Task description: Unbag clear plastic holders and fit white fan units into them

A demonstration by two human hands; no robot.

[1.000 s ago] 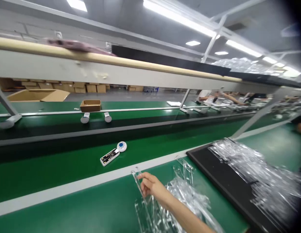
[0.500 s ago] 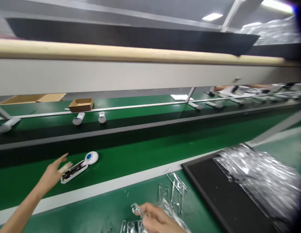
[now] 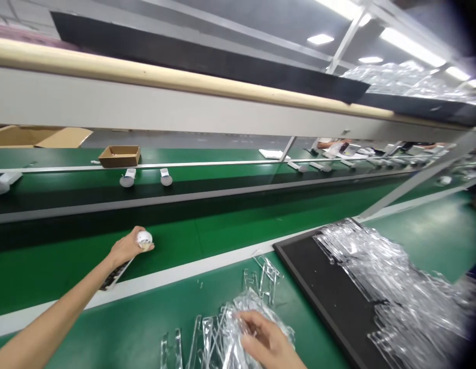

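Right hand: my right hand (image 3: 266,341), lower centre, over the loose clear pieces (image 3: 226,333); fingers curled, thumb and forefinger parted by a narrow gap. Whether the fingertips touch a piece, I cannot tell.
Loose clear pieces: a tangled heap of slender, transparent plastic on the green bench (image 3: 118,328), with a few lying apart toward its far edge.
Black tray: the black tray (image 3: 326,297), to the right of the heap, bears a broad, glossy pile of clear plastic (image 3: 399,277) along its right side.
White strip: the white strip (image 3: 191,270) runs obliquely between the bench and the green belt (image 3: 222,225).
Left hand: my left hand (image 3: 125,249), extended over the belt, fingers closed about the rounded end of the white device (image 3: 144,237).
White device: its long body slants down toward the white strip, dark interior partly exposed beneath my hand.
Beyond the grey rail (image 3: 207,193): two similar white units (image 3: 166,177) lie side by side, near a small cardboard box (image 3: 119,157).
Overhead: a pale shelf (image 3: 184,113) with a wooden rod (image 3: 199,87) along its upper edge.
Far right: another person's arm (image 3: 333,145), partly hidden beneath the shelf.
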